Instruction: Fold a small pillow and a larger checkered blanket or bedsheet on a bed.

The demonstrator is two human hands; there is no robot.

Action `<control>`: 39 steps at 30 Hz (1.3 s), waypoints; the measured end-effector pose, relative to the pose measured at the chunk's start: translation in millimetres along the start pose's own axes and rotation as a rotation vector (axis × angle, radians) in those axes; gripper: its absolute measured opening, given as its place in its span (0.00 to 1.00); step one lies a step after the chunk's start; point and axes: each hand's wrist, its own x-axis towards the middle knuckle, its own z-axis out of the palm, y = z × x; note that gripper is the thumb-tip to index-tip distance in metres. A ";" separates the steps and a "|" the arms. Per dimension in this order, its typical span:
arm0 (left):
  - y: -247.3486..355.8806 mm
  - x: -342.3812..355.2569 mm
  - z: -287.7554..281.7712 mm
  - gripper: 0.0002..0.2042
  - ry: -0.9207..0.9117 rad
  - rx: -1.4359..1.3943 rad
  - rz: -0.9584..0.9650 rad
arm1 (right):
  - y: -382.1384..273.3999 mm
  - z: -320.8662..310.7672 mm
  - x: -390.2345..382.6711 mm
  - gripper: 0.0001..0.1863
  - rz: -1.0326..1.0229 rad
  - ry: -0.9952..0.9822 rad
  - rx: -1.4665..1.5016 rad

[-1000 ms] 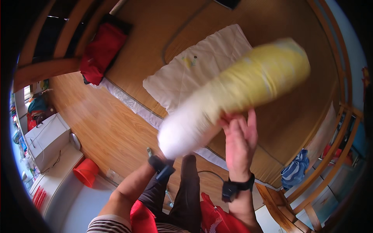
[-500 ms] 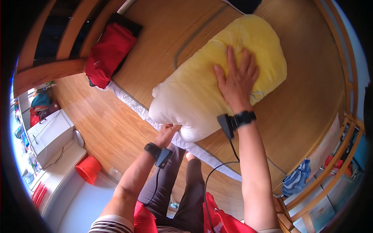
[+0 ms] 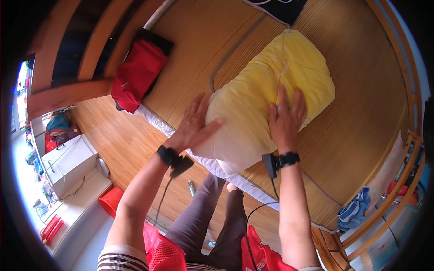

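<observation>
Head: left hand (image 3: 192, 126), right hand (image 3: 286, 123) splayed at bedding (image 3: 246, 113).

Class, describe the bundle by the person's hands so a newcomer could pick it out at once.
Start with the broad brown mat. On it lies a thick, soft bundle, with the left hand at its nearer end and the right hand over its middle. Unlike the red cloth and the dark cloth, it is yellow at one end and cream at the other.
</observation>
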 end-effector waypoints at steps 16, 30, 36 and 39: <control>12.8 32.0 -19.9 0.26 -0.250 -0.447 -0.051 | -30.6 -22.7 -26.8 0.39 0.998 0.274 1.612; 90.1 103.6 -245.9 0.27 0.159 -0.374 0.091 | -124.5 -54.6 215.0 0.25 0.224 0.500 1.631; 4.1 168.9 -285.4 0.26 0.701 0.600 0.324 | -103.7 24.1 195.1 0.33 0.112 0.343 0.899; -48.9 143.1 -220.7 0.26 0.419 -0.052 0.268 | -82.3 52.2 56.4 0.23 0.089 0.050 1.064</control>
